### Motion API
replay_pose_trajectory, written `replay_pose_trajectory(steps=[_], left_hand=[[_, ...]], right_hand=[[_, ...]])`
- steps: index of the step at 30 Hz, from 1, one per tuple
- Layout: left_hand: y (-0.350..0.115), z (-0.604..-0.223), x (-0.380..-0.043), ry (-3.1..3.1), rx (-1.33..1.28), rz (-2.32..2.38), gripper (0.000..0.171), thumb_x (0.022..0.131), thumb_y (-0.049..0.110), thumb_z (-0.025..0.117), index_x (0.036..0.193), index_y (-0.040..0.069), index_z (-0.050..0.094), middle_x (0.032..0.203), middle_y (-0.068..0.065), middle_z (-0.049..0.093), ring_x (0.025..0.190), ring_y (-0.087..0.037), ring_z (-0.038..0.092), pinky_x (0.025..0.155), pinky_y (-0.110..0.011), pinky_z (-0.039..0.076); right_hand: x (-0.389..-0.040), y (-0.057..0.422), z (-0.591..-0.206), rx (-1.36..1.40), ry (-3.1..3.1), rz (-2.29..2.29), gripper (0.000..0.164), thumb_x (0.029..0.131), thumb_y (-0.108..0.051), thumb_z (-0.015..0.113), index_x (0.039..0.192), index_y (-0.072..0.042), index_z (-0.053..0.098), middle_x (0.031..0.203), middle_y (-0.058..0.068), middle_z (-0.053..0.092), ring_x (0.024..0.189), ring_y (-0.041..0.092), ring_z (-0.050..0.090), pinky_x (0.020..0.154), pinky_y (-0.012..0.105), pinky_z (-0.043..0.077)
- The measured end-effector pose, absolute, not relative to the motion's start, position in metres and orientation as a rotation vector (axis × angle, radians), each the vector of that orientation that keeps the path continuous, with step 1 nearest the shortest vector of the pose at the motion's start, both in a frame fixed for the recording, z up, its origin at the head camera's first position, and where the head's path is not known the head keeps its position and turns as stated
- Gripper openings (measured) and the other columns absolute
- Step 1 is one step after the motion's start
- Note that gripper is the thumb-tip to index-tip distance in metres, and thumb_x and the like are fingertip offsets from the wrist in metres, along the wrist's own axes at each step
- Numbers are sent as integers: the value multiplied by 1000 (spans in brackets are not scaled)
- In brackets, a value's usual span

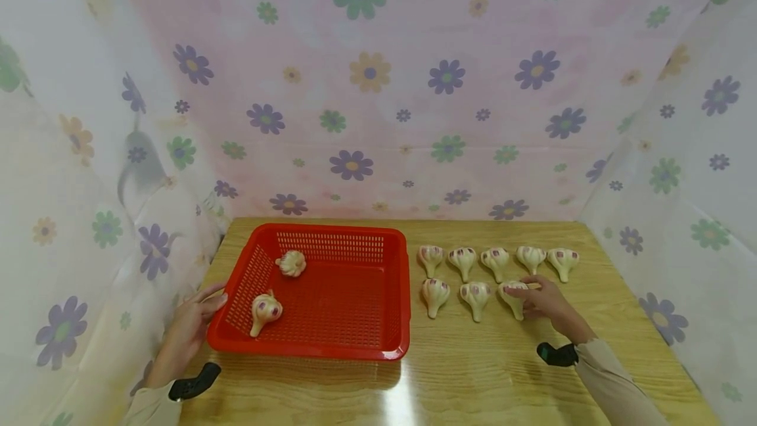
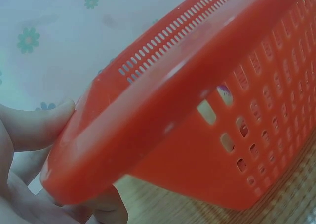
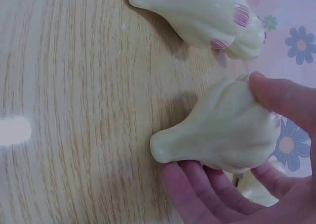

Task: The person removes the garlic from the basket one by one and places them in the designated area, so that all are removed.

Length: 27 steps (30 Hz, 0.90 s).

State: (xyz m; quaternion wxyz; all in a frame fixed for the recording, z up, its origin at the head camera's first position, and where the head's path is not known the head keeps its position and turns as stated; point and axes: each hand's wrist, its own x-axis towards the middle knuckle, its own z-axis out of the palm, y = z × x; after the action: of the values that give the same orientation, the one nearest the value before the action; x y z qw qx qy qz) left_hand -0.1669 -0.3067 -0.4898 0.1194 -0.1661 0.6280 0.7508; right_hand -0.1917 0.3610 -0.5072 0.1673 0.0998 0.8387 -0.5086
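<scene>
My left hand [image 1: 190,324] grips the left rim of a red plastic basket [image 1: 307,349]; in the left wrist view the thumb lies over the rim [image 2: 148,120] and fingers curl beneath it. Inside the basket are two garlic bulbs, one at the back left [image 1: 292,263] and another at the front left [image 1: 266,309]. My right hand [image 1: 547,304] holds a garlic bulb [image 3: 222,127] at the right end of the front row, thumb on one side and fingers along the other. Its stem points toward the near side of the table.
Beside the basket, two more front-row bulbs lie to the left, one [image 1: 435,296] and its neighbour [image 1: 476,298]. Behind them runs a back row of several garlic bulbs [image 1: 495,261]. Flower-patterned cloth [image 1: 408,84] stands around the back and sides of the wooden table [image 1: 473,373].
</scene>
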Motion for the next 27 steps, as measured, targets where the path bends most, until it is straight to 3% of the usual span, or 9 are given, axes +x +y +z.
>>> replay_pose_trajectory(steps=[6, 13, 17, 22, 27], left_hand=[[-306, -490, -167, 1858, -475, 2191, 51, 95, 21, 58, 140, 11, 35, 99, 13, 63, 94, -11, 62, 84, -30, 51], [-306, -488, -166, 1838, -498, 2196, 40, 95, 20, 58, 132, 18, 44, 99, 14, 63, 94, -10, 61, 84, -30, 51], [-306, -488, -166, 1850, -499, 2183, 42, 95, 20, 58, 134, 18, 43, 99, 15, 62, 95, -9, 61, 84, -29, 50], [-305, -489, -167, 1889, -472, 2165, 53, 95, 21, 57, 141, 10, 33, 99, 15, 62, 94, -8, 60, 83, -28, 50], [-305, -489, -167, 1886, -477, 2161, 59, 95, 22, 58, 144, 8, 29, 100, 16, 61, 94, -8, 60, 83, -28, 51]], right_hand=[[-190, 359, -505, 319, 2377, -1460, 77, 92, -38, 61, 137, 10, 21, 93, 16, 52, 82, 31, 56, 75, 43, 52], [-190, 358, -505, 310, 2392, -1436, 80, 91, -39, 61, 138, 10, 19, 97, 18, 49, 82, 30, 53, 74, 43, 51], [-191, 358, -503, 300, 2402, -1431, 79, 92, -38, 61, 137, 11, 20, 100, 17, 49, 82, 30, 54, 75, 43, 51], [-193, 355, -498, 293, 2434, -1426, 78, 93, -35, 60, 138, 13, 18, 115, 29, 48, 78, 35, 57, 75, 45, 52], [-198, 354, -491, 297, 2467, -1404, 78, 92, -34, 61, 138, 12, 18, 136, 37, 26, 103, 41, 49, 80, 49, 50]])
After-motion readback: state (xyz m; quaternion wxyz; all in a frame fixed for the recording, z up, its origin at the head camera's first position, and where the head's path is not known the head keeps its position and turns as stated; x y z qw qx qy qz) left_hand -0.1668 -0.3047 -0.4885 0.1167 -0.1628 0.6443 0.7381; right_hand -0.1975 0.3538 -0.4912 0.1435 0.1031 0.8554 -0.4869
